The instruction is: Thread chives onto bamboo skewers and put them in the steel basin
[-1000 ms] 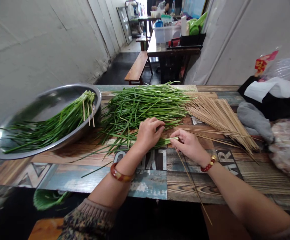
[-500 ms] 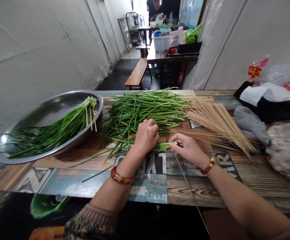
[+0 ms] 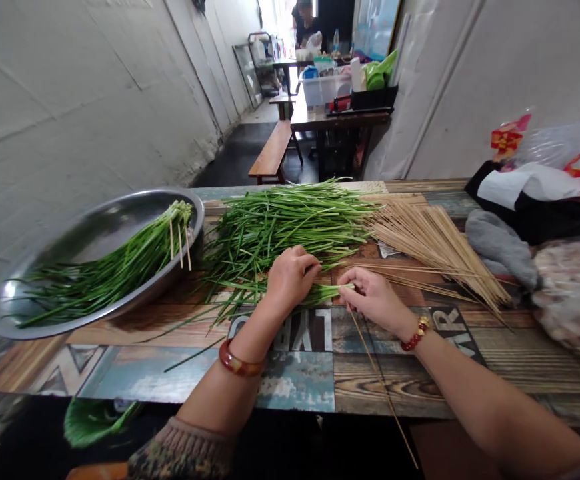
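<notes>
My left hand (image 3: 293, 277) is closed over a small bunch of garlic chives (image 3: 331, 292), whose pale ends stick out to the right. My right hand (image 3: 370, 293) pinches a thin bamboo skewer (image 3: 376, 370) at those ends, and the skewer slants down past the table's front edge. The skewer's tip is hidden by the fingers. Just beyond my left hand lies a large heap of loose chives (image 3: 290, 217). Many bamboo skewers (image 3: 425, 243) are fanned out beyond my right hand.
At the left, a steel basin (image 3: 120, 197) holds chives (image 3: 135, 257) with skewers through their stem ends. A grey cloth (image 3: 500, 247) and a clear bag of pale pieces (image 3: 577, 293) lie at the right. Past the table (image 3: 200, 373) stand a bench (image 3: 273, 150) and a person (image 3: 306, 27).
My left hand has tipped slightly, its thumb and forefinger now reaching further right. My right hand and its skewer hold nearly the same place. The view has shifted a little.
</notes>
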### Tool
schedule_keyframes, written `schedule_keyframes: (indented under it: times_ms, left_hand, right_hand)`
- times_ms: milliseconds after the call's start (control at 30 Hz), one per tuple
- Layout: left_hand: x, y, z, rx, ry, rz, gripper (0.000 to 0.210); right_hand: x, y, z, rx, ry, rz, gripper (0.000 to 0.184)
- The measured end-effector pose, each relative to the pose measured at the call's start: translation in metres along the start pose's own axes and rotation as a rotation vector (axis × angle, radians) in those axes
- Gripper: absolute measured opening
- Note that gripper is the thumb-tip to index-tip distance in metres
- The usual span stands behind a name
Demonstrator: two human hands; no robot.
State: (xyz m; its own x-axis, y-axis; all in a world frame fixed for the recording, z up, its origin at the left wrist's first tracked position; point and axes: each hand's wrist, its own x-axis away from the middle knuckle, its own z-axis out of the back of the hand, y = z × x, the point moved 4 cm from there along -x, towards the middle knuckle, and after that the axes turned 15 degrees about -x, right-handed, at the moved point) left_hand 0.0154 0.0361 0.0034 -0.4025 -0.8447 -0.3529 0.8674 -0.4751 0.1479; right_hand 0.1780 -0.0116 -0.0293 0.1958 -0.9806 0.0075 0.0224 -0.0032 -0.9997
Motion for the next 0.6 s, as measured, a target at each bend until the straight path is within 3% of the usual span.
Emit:
schedule_keyframes:
  times_ms: [233,600]
  left_hand:
    - [-0.0033,0.0013,0.0037,0.348,0.009,0.031,0.013]
    - [-0.0009,0.0081,-0.0019,0.466,-0.126,0.089,0.021]
  right_hand:
    - [-0.0015,-0.0027,0.0081,-0.136,0.154,0.024,0.023]
    - [0.0031,-0.0104,0.0030,-0.130,0.113,0.109,0.022]
